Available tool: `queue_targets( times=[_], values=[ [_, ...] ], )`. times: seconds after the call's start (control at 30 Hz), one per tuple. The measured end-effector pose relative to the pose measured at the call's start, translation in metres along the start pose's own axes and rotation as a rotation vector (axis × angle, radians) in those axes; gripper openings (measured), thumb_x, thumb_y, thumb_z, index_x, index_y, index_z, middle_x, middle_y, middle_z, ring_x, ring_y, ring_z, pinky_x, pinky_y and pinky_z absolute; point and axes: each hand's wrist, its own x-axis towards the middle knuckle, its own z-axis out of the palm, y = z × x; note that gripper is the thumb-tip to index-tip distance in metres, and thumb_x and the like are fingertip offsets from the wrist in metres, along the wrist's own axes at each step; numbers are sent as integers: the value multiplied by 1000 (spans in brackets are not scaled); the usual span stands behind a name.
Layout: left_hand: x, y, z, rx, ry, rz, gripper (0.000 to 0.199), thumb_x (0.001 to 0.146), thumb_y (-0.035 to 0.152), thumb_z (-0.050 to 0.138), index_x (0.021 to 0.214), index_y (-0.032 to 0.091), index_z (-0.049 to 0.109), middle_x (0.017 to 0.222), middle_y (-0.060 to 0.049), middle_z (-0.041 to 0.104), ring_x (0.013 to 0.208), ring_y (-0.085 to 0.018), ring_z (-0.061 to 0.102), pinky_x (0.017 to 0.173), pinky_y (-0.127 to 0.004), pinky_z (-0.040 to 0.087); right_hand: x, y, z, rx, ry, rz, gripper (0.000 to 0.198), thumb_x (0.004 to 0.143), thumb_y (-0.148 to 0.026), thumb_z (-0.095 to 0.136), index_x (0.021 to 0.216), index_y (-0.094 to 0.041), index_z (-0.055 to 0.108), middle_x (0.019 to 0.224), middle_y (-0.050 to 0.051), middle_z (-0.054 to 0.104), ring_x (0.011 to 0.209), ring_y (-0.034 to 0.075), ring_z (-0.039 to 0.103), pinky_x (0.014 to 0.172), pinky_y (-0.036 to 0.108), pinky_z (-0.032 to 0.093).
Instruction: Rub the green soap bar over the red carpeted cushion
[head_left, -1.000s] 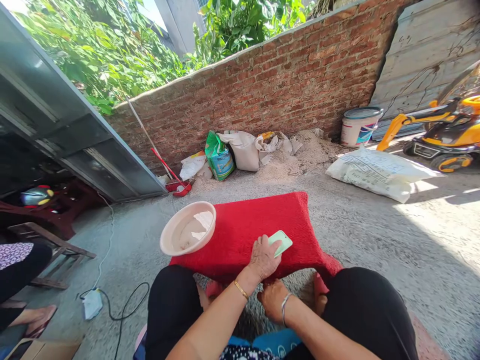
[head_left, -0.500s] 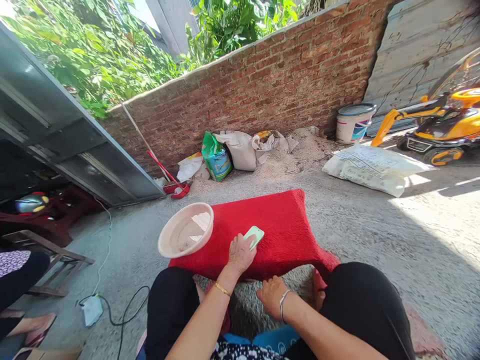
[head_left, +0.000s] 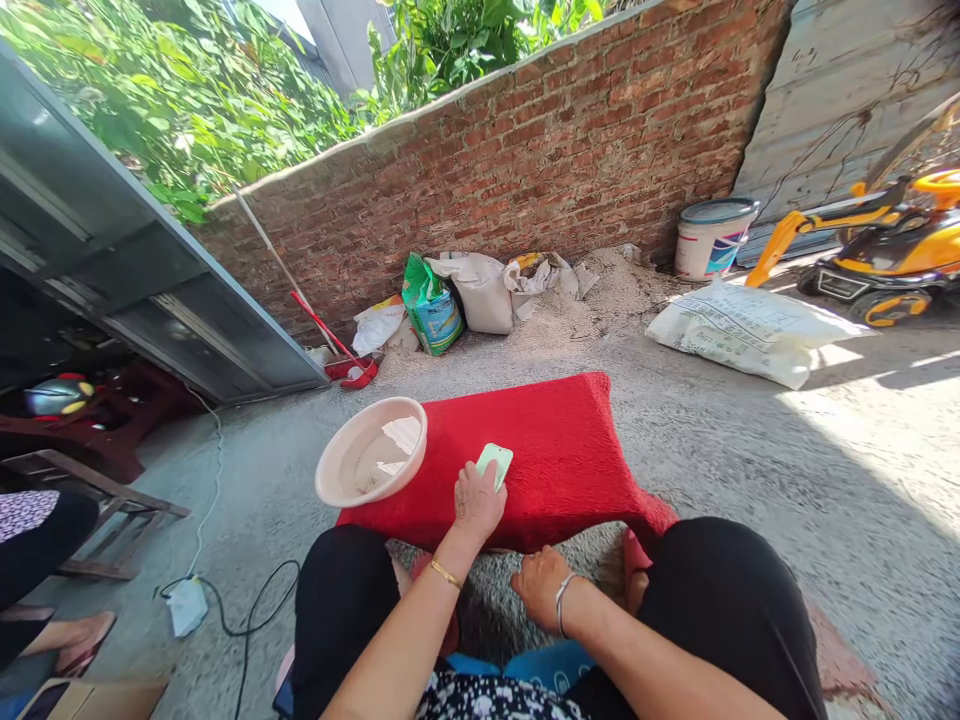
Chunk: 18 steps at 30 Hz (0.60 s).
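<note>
My left hand (head_left: 480, 500) is closed on a pale green, flat object with rounded corners (head_left: 496, 460) and presses it onto the red cloth (head_left: 555, 430). A small dark spot shows near the object's far end; its underside is hidden. The cloth drapes over a low bench between my knees. On the bench's left end stands a pale pink basin (head_left: 328, 485) with water in it. Just below the cloth's near edge, my right hand (head_left: 541, 588) hangs with its fingers curled and nothing visible in them.
Sacks (head_left: 484, 292) and a red dustpan (head_left: 352, 375) line the brick wall (head_left: 540, 130). Farther right are a full white sack (head_left: 742, 330), a bucket (head_left: 712, 245) and a yellow toy excavator (head_left: 892, 260). At left, a person's leg (head_left: 45, 540) and a cable (head_left: 251, 620) show.
My left hand has slid the pale green object a little to the left over the cloth. The right hand stays almost where it was.
</note>
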Motion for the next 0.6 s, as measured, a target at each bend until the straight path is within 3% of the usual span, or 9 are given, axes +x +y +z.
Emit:
queue_targets(
  times=[0.1, 0.17, 0.23, 0.3, 0.43, 0.6],
  values=[
    [-19, 32, 7, -44, -12, 119, 50, 87, 41, 53, 135, 29, 48, 110, -11, 47, 99, -26, 48, 84, -37, 41, 3, -1, -1, -7, -71, -20, 31, 83, -14, 47, 105, -11, 69, 100, 21, 70, 99, 32, 66, 84, 46, 49],
    [-29, 51, 10, -86, -30, 234, 51, 86, 44, 53, 135, 30, 47, 110, -11, 47, 99, -27, 48, 85, -37, 41, 6, -1, 0, -2, -88, -36, 34, 83, -13, 48, 110, -11, 68, 113, 21, 66, 105, 31, 63, 87, 46, 49],
    [-35, 63, 11, -122, -44, 333, 51, 86, 46, 53, 134, 32, 47, 109, -9, 47, 98, -26, 47, 85, -37, 41, 9, -1, 3, 0, -79, -51, 39, 80, -12, 51, 117, -11, 64, 130, 22, 56, 114, 32, 58, 91, 47, 48],
    [-34, 65, 9, -150, -51, 379, 50, 86, 48, 53, 134, 34, 47, 108, -8, 48, 97, -24, 48, 85, -36, 41, 9, -2, 5, -5, -85, -60, 40, 79, -12, 54, 117, -10, 64, 130, 22, 56, 117, 33, 56, 94, 47, 47],
    [-16, 38, 3, -153, -8, 241, 47, 87, 45, 52, 133, 33, 50, 106, -8, 49, 97, -23, 49, 86, -35, 41, 3, -4, 3, -20, -122, -35, 31, 81, -16, 53, 106, -11, 69, 103, 20, 69, 102, 31, 65, 89, 48, 48],
    [9, -10, -1, -64, 21, -51, 44, 88, 39, 51, 131, 28, 53, 103, -10, 51, 96, -25, 52, 82, -35, 42, -2, -5, 2, -15, -43, -36, 31, 82, -17, 52, 108, -13, 68, 102, 21, 69, 101, 31, 65, 86, 47, 49]
  ],
)
